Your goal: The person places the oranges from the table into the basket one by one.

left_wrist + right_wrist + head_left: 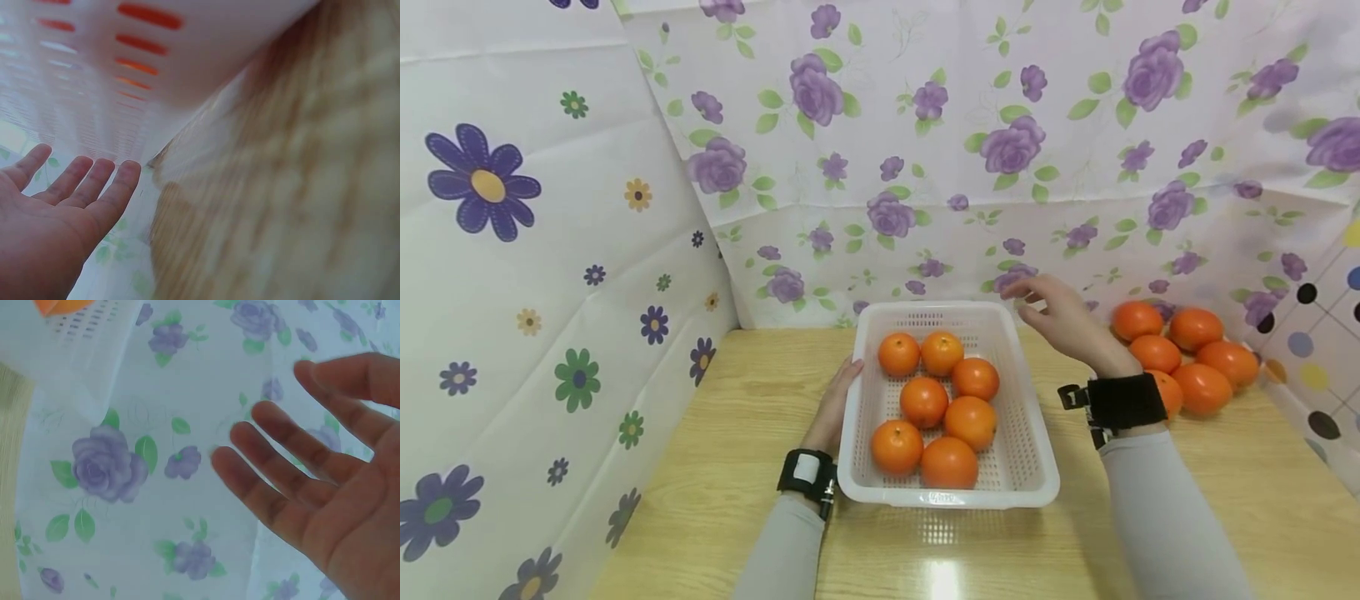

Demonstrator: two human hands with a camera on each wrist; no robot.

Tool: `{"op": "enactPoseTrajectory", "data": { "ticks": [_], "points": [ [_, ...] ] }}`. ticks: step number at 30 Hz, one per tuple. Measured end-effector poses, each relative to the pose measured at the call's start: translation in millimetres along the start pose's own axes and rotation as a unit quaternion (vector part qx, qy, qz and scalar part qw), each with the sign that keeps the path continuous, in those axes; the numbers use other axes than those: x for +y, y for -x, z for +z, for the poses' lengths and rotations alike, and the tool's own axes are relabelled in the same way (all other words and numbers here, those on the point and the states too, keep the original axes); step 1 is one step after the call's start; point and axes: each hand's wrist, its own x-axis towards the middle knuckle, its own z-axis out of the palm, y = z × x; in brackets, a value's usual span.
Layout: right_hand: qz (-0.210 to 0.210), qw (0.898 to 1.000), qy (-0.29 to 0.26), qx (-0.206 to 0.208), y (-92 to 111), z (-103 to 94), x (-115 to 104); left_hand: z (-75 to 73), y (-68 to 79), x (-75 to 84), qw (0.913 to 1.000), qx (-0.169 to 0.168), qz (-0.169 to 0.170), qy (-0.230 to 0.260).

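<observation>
A white plastic basket (1030, 433) with slotted walls stands on the table and holds several oranges (924, 402). Along the basket's left wall lies my left hand (832, 407), its fingertips at the side near the rim. In the left wrist view that hand (69, 212) has its fingers extended toward the slotted wall (69, 106). My right hand (1060, 321) is raised off the basket's far right corner and holds nothing. Its fingers (275, 494) are spread and gently bent in the right wrist view, apart from the basket corner (81, 381).
A group of several more oranges (1202, 389) lies on the wooden table (760, 392) at the right, partly behind my right wrist. Flowered sheets (887, 125) hang as walls at the back and left, and a dotted sheet (1318, 350) borders the right.
</observation>
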Motion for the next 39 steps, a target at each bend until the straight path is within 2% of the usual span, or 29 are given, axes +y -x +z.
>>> {"op": "enactPoseTrajectory", "data": {
  "ticks": [4,9,18,23,29,32,34,39],
  "points": [
    [0.019,0.998,-0.004,0.052,16.0,-5.8,7.0,2.2,1.5,0.6,1.0000,-0.004,-0.004,0.004],
    [0.015,0.993,-0.008,0.115,34.2,-11.0,18.3,3.0,0.8,-0.2,1.0000,-0.004,-0.001,0.000],
    [0.029,0.990,-0.002,0.141,56.9,-20.3,41.0,4.1,0.6,-2.4,0.9999,-0.010,0.007,0.007],
    [0.053,0.983,0.020,0.174,71.2,-24.9,54.4,4.9,0.3,-3.6,0.9999,-0.008,0.008,0.006],
    [0.063,0.974,0.045,0.213,84.6,-26.8,64.5,5.3,-0.9,-3.6,0.9999,-0.008,0.007,-0.001],
    [0.079,0.974,0.043,0.210,89.8,-30.1,69.2,4.2,-0.7,-3.1,1.0000,-0.005,0.006,-0.006],
    [0.099,0.975,0.048,0.192,93.8,-33.4,74.2,3.3,0.5,-2.4,1.0000,0.000,0.004,-0.007],
    [0.175,0.976,0.063,0.114,109.1,-44.7,93.4,1.3,2.5,-0.7,0.9999,0.008,0.001,-0.011]
  ]
}}
